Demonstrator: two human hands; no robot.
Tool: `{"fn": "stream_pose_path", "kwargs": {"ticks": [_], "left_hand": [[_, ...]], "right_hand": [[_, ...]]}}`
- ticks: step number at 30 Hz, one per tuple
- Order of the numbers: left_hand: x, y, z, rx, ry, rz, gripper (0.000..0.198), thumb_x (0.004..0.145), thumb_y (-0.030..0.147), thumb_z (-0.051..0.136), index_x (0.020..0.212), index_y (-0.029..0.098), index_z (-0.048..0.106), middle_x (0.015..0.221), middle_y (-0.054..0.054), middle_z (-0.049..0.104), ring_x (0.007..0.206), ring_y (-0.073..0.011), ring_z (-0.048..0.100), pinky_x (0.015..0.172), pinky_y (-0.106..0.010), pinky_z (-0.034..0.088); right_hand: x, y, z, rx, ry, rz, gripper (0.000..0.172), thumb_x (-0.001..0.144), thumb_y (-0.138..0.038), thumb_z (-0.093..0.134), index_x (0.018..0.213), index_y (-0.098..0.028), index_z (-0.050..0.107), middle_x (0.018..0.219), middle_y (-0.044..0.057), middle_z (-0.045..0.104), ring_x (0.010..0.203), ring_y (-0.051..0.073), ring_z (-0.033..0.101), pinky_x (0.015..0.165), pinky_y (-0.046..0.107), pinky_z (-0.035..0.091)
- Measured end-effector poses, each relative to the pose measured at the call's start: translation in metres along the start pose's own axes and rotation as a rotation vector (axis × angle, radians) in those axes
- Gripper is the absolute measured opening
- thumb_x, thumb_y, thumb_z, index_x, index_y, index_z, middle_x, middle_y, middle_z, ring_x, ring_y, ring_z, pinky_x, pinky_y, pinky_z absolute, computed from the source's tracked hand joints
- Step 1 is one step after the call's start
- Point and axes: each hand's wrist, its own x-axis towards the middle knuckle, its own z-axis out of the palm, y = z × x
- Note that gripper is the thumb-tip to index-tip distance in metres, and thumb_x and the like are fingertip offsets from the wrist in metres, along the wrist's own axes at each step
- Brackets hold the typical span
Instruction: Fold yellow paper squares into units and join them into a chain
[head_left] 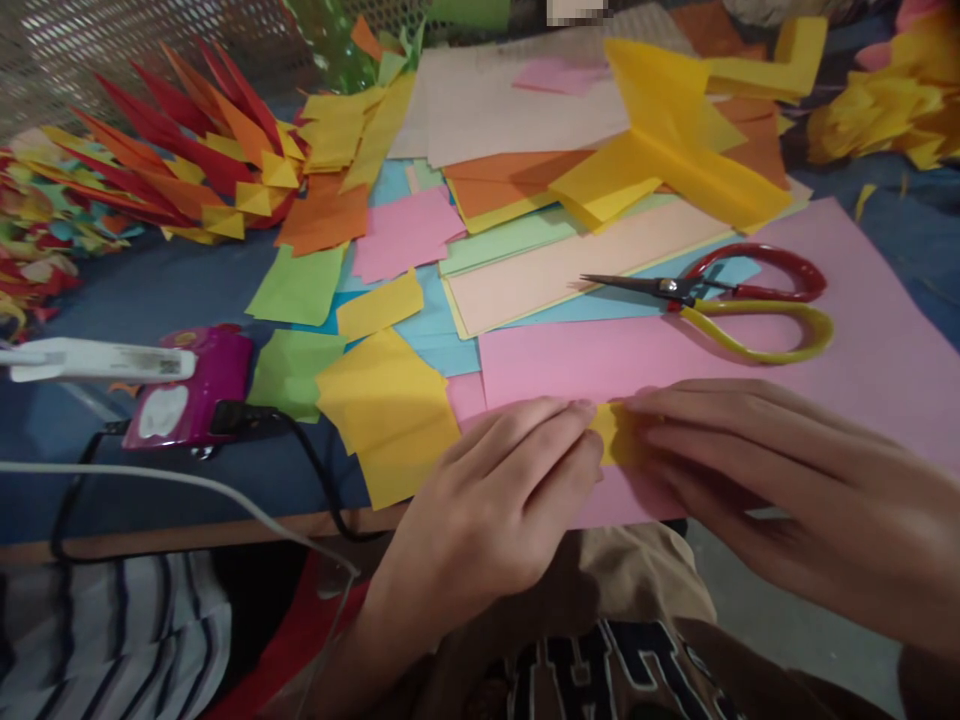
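Both hands work on a small piece of yellow paper (616,432) lying on a large pink sheet (817,400) near the table's front edge. My left hand (510,490) has its fingers closed and pressed on the paper's left end. From the right, my right hand (787,470) presses the other end with fingers held together, hiding much of it. Just beyond lie scissors (670,287) with one red and one yellow handle, blades pointing left and slightly parted. To the left of my left hand is a stack of yellow paper squares (390,420).
Left stands a purple plug box (187,390) with black and white cables trailing over the edge. Behind it sits a red, orange and yellow folded-paper piece (225,150). Coloured sheets surround a folded yellow paper (667,140). A person's striped clothing (120,630) shows at lower left.
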Motion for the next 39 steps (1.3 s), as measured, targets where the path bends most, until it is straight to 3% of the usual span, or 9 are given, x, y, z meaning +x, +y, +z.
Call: {"fn": "stream_pose_path", "kwargs": {"ticks": [7,11,21,25,29,34,39], "left_hand": [[0.0,-0.01,-0.01,-0.11,-0.021,-0.024,0.032,0.111,0.008,0.058,0.141,0.016,0.069,0.143,-0.009,0.077,0.139,-0.0204,0.069,0.122,-0.04,0.06],[0.001,-0.015,-0.019,-0.085,-0.011,-0.077,0.028,0.112,0.01,0.059,0.137,0.017,0.071,0.14,-0.006,0.078,0.137,-0.0196,0.069,0.124,-0.039,0.057],[0.004,-0.014,-0.012,0.075,-0.099,0.01,0.027,0.114,0.012,0.054,0.135,0.013,0.071,0.143,-0.008,0.077,0.136,-0.0259,0.066,0.114,-0.047,0.058],[0.008,-0.011,-0.015,0.218,-0.08,0.127,0.026,0.11,0.009,0.061,0.133,0.01,0.073,0.14,-0.005,0.079,0.133,-0.0279,0.067,0.109,-0.044,0.055],[0.011,-0.011,-0.016,0.277,-0.118,0.147,0.022,0.111,0.01,0.06,0.125,0.016,0.076,0.134,-0.001,0.081,0.126,-0.0271,0.069,0.101,-0.043,0.054],[0.008,-0.014,-0.018,0.189,-0.144,0.02,0.025,0.115,0.017,0.055,0.131,0.018,0.075,0.131,0.002,0.082,0.126,-0.0274,0.067,0.103,-0.044,0.052],[0.0,-0.015,-0.02,0.134,-0.065,-0.043,0.029,0.113,0.01,0.056,0.13,0.022,0.076,0.138,0.006,0.08,0.126,-0.0278,0.068,0.102,-0.046,0.051]], "right_hand": [[-0.008,0.001,0.003,-0.044,-0.03,0.008,0.042,0.105,-0.022,0.065,0.147,-0.019,0.065,0.157,0.005,0.061,0.14,0.023,0.062,0.129,0.038,0.05],[-0.01,0.002,0.006,-0.056,-0.029,0.004,0.043,0.107,-0.025,0.062,0.15,-0.022,0.063,0.158,0.002,0.06,0.139,0.023,0.062,0.128,0.04,0.052],[-0.017,0.007,0.007,-0.15,-0.02,-0.064,0.054,0.106,-0.025,0.064,0.16,-0.02,0.057,0.16,0.002,0.06,0.147,0.026,0.059,0.132,0.045,0.047],[-0.022,0.009,0.006,-0.18,-0.015,-0.168,0.046,0.1,-0.017,0.071,0.146,-0.018,0.067,0.162,0.007,0.058,0.15,0.031,0.057,0.134,0.05,0.043],[-0.015,0.007,0.005,-0.192,0.02,-0.212,0.034,0.095,-0.015,0.076,0.129,-0.019,0.074,0.154,0.008,0.065,0.139,0.031,0.066,0.126,0.048,0.05],[-0.002,0.001,0.006,-0.208,0.093,-0.063,0.03,0.096,-0.022,0.075,0.126,-0.02,0.072,0.137,0.004,0.075,0.112,0.025,0.075,0.11,0.045,0.052],[0.002,-0.002,0.009,-0.073,0.135,0.029,0.027,0.095,-0.017,0.076,0.121,-0.021,0.07,0.129,0.003,0.076,0.109,0.023,0.073,0.107,0.045,0.055]]}}
